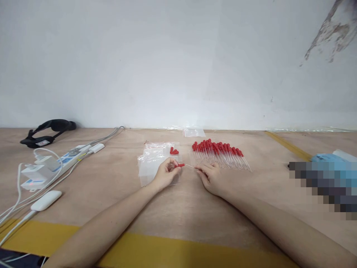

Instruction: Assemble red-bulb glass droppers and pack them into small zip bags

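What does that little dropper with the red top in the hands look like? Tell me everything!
The dropper is a thin clear tube, glass or plastic by its look, with a small red rubber-like bulb at one end. It lies level, just above the wooden table. The left hand pinches the red bulb end and the right hand holds the clear tip. Its narrow end is too small to make out.
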`<state>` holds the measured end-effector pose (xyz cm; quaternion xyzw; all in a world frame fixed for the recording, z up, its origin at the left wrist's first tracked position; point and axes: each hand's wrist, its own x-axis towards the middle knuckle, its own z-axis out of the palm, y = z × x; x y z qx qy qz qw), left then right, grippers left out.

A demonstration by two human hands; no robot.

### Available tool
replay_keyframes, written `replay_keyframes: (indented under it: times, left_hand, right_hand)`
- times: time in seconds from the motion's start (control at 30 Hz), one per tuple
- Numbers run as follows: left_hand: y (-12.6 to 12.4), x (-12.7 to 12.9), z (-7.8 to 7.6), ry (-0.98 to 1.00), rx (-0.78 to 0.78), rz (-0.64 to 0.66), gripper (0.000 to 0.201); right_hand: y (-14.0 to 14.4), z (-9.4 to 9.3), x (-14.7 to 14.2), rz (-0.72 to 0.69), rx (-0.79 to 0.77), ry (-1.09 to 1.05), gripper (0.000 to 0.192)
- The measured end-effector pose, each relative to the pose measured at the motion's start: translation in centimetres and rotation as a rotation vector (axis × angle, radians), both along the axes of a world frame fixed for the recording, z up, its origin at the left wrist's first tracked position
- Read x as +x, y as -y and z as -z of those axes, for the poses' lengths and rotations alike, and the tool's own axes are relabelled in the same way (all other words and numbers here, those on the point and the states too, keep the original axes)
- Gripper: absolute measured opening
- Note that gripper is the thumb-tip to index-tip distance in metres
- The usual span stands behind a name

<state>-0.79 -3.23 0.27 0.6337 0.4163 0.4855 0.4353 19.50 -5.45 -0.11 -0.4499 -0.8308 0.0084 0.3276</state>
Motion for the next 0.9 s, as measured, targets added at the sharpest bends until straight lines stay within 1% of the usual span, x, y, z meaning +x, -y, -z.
replay_keyframes:
  times: [0.07, 0.13, 0.23, 0.4, 0.5, 0.57, 0.67, 0.77, 0.9]
  left_hand:
    - [-0.11, -0.07, 0.06, -0.006, 0.047, -0.005, 0.017]
    - [-0.12, -0.09, 0.1, -0.012, 0.06, 0.011, 0.018]
    - [-0.02, -0.06, 0.13, -0.001, 0.068, 0.044, 0.019]
    - [0.01, -0.05, 0.3, -0.015, 0.04, 0.049, 0.022]
    - [-0.13, -0.1, 0.57, -0.06, 0.027, 0.09, 0.026]
    - [-0.24, -0.19, 0.71, -0.106, 0.031, 0.102, 0.026]
    - [-0.31, -0.37, 0.77, -0.179, 0.031, 0.061, 0.024]
    - [-0.21, -0.52, 0.71, -0.227, 0.022, 0.026, 0.024]
    - [-0.04, -0.54, 0.68, -0.194, 0.04, 0.053, 0.023]
  right_hand:
    - [0.07, -0.02, -0.03, 0.018, -0.009, 0.005, 0.026]
    - [0.05, -0.03, -0.02, 0.035, -0.012, -0.001, 0.025]
    - [-0.03, 0.02, 0.01, 0.021, -0.013, -0.001, 0.025]
    - [-0.12, 0.21, 0.03, 0.022, -0.001, -0.005, 0.025]
    - [0.04, 0.11, -0.06, -0.016, 0.014, -0.014, 0.022]
    - [0.25, -0.09, -0.2, -0.022, 0.009, -0.023, 0.021]
    - [0.53, -0.34, -0.47, -0.025, -0.001, -0.041, 0.02]
    - [0.57, -0.31, -0.69, -0.063, -0.012, -0.054, 0.019]
    - [0.36, 0.05, -0.81, -0.093, -0.016, -0.061, 0.018]
